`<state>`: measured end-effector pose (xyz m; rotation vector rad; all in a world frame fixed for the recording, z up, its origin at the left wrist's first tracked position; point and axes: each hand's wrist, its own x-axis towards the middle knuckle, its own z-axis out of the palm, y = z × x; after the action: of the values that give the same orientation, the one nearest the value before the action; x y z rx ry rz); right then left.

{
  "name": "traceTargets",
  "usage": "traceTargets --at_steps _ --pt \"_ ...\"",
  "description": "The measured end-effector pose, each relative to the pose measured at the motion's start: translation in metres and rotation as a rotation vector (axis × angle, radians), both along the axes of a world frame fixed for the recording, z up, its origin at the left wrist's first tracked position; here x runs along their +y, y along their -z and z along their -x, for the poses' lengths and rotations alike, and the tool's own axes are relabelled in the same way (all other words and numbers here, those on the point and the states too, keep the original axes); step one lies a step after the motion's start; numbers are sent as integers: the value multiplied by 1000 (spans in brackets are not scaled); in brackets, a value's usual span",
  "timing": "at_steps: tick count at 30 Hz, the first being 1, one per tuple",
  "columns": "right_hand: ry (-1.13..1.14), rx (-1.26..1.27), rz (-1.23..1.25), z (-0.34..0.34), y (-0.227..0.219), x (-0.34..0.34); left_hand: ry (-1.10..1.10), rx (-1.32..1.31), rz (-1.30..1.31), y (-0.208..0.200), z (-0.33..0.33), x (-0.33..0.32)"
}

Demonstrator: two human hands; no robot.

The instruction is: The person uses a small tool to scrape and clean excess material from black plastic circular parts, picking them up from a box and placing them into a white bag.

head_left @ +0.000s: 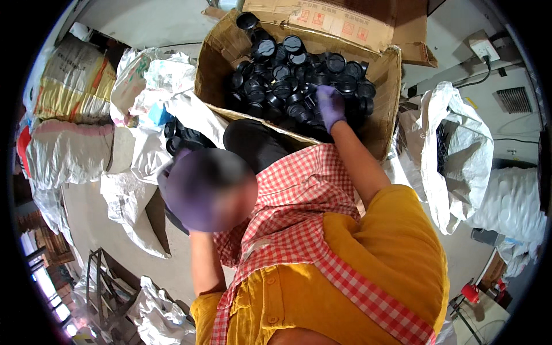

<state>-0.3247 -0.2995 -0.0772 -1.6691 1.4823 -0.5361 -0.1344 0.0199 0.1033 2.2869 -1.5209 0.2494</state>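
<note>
Yellow shirt, one, nearest my remote view, worn under an apron in red-and-white check. Left hand, one, in a purple glove, raised before the apron; a round blur covered most of it, so I could not tell whether it grasped anything. Dark-clad knee, one, against the carton's near side. Right hand, one, likewise purple-gloved, reached over the carton's near edge and in among the black parts; its fingertips were lost against them, and I could not tell whether they had closed on a piece. Black parts, many, round, glossy, heaped loose inside the open carton, brown cardboard, flaps turned out. Left of the carton I counted a white sack, slumped open, more dark pieces at its mouth; right of it, a second white sack, gaping upright. Farther left, I listed stacked bulging sacks; upper right, a white socket box with a black plug.
</note>
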Motion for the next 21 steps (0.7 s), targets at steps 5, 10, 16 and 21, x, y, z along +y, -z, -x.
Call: traceTargets --at_steps 5,10,16,21 --pt "-331 935 93 34 50 -63 -401 292 -20 36 -34 -10" --pt "-211 674 -38 45 65 -93 -292 892 9 48 -16 -19" --pt "-94 377 217 30 87 -102 -160 907 61 44 -4 -36" --pt "-234 -458 260 -36 -42 14 -155 1485 339 36 7 -59"
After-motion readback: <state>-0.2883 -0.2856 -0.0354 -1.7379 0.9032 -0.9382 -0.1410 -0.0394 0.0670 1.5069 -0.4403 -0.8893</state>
